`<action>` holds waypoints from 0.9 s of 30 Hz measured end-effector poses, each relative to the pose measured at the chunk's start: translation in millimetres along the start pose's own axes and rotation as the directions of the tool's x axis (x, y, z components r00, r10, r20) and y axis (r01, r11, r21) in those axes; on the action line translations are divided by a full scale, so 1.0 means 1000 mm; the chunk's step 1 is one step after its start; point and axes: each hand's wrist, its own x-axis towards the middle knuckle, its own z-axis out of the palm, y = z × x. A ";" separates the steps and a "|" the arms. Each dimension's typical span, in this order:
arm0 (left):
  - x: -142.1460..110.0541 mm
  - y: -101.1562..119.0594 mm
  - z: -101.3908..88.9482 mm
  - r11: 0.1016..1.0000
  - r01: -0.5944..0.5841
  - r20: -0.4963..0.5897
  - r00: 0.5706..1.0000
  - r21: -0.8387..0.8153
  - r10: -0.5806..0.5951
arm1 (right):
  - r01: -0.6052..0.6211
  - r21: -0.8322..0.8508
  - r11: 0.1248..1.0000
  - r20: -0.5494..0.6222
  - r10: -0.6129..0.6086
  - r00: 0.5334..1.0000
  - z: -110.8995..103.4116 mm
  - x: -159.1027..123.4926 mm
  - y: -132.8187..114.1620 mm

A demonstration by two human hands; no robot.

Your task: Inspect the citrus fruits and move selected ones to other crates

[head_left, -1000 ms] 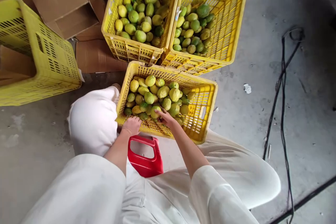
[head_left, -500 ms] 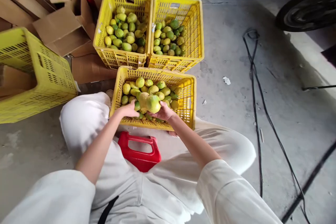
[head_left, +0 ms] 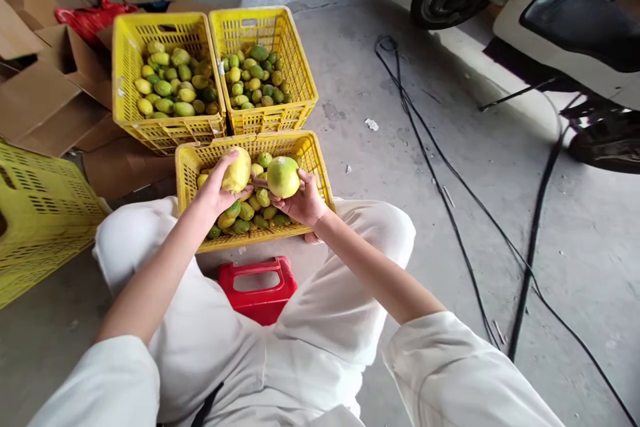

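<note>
In the head view, my left hand (head_left: 215,188) is closed round a yellow lemon (head_left: 237,171), thumb over its top. My right hand (head_left: 308,203) grips a rounder green-yellow citrus fruit (head_left: 283,178) from beneath and the right side. Both fruits are held up side by side, a small gap between them, above the front yellow crate (head_left: 314,159). Inside that crate lies a pile of green and yellow lemons (head_left: 246,211), partly hidden by my hands.
Two more yellow crates, the left (head_left: 125,60) and the right (head_left: 300,73), hold similar fruit behind. A red stool (head_left: 265,305) stands between my legs. Cardboard boxes (head_left: 45,107) and another crate (head_left: 45,207) are at left; black cables (head_left: 453,210) and a vehicle (head_left: 565,7) at right.
The view has swung right, so the crates appear further left. My hands have risen with the fruits, which have moved apart. A yellow lemon is now plainly in my left hand.
</note>
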 end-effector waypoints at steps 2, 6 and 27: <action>-0.003 0.002 0.006 0.998 -0.023 0.018 1.000 -0.063 0.024 | 0.064 0.043 0.997 -0.053 -0.062 0.997 -0.002 -0.004 -0.003; -0.013 0.002 0.014 0.998 0.046 0.187 0.982 -0.043 -0.038 | 0.133 0.146 0.980 -0.156 -0.109 0.982 -0.001 -0.008 -0.011; -0.009 -0.011 0.027 0.996 -0.030 0.216 0.975 -0.087 0.049 | 0.168 -0.030 0.985 -0.107 -0.170 0.980 0.017 -0.018 -0.021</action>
